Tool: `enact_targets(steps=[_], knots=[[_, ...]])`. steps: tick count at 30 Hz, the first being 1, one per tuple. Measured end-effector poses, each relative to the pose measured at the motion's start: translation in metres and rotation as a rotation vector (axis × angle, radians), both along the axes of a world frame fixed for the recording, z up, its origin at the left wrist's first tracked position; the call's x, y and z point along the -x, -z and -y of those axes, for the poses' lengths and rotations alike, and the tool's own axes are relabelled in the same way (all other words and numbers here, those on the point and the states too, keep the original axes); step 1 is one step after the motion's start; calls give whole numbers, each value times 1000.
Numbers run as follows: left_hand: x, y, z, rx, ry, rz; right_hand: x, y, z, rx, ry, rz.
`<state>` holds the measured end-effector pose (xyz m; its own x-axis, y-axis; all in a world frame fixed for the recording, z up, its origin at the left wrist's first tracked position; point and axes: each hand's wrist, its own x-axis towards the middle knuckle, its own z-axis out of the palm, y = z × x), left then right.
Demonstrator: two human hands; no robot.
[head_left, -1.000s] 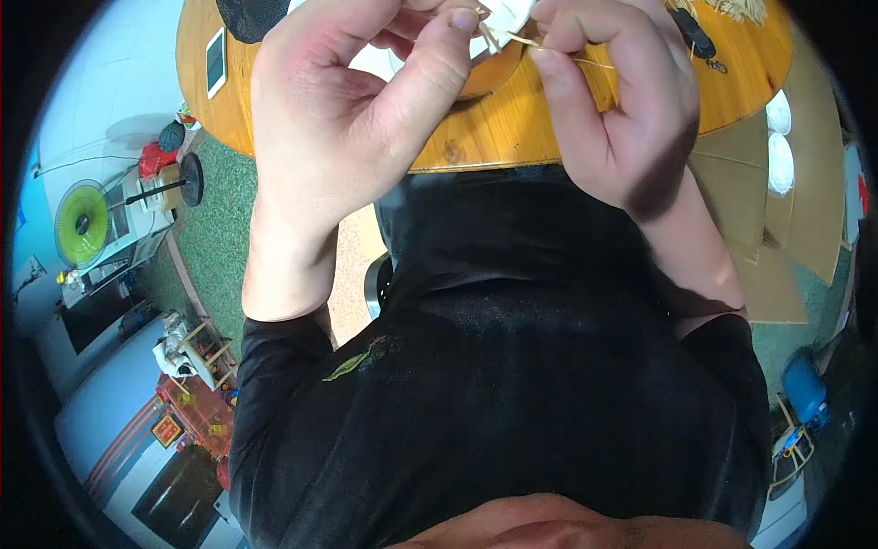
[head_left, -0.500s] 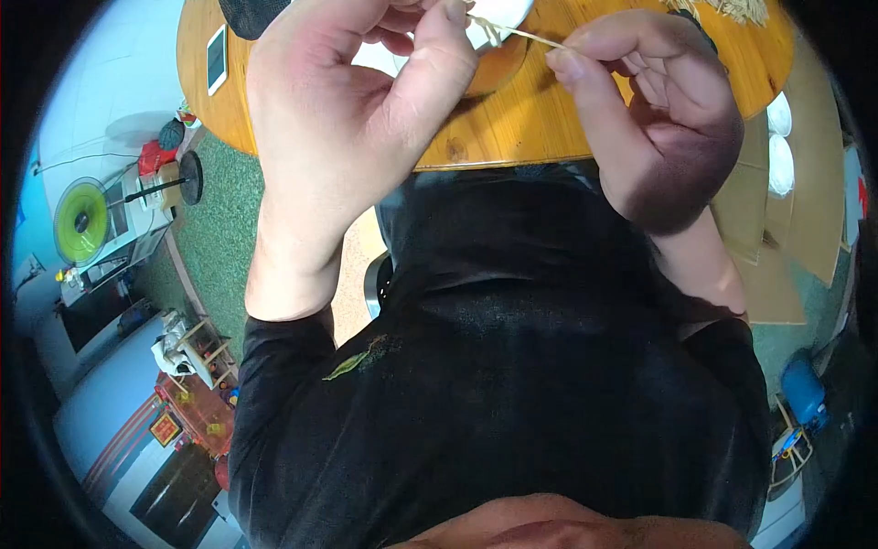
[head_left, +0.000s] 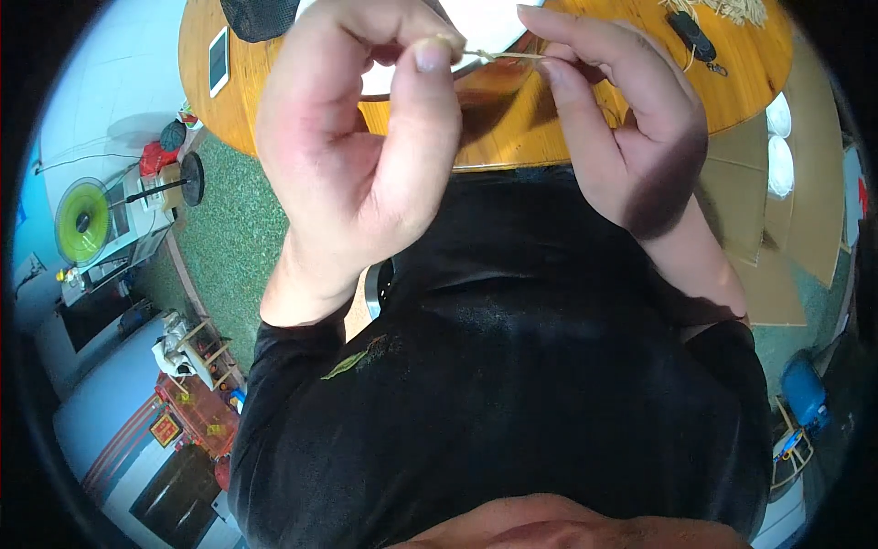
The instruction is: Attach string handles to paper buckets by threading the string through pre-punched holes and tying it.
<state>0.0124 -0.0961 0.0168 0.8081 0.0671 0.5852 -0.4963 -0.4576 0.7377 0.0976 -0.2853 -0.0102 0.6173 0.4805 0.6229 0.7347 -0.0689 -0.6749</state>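
Note:
A thin beige string [head_left: 517, 55] stretches between my two hands above the near part of the table, with a small knot or twist close to my left fingertips. My left hand [head_left: 366, 119] is closed, pinching one end between thumb and index finger. My right hand [head_left: 631, 119] pinches the other end with thumb and a finger, while its index finger is lifted away from the string. Beneath and behind my hands lies a white plate-like thing [head_left: 494, 23], partly covered by the left hand.
The round wooden table [head_left: 512, 146] carries a phone [head_left: 219, 62], a black mesh item [head_left: 261, 16], a dark key fob [head_left: 690, 37] and a bundle of beige strings [head_left: 736, 9]. Flattened cardboard [head_left: 736, 188] lies at right; a green fan [head_left: 82, 222] stands at left.
Both hands have drawn closer together, shortening the stretch of string between them. My right index finger has lifted, and the key fob has come into fuller view.

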Motion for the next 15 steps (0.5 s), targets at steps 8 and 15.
enact_targets(steps=[8, 15], knots=[[9, -3, 0, -245, 125, -67, -17, 6, 8, 107, 40, 333], [-1, -14, -5, -467, 153, -28, -37, 28, -31, -643, -189, 141]])
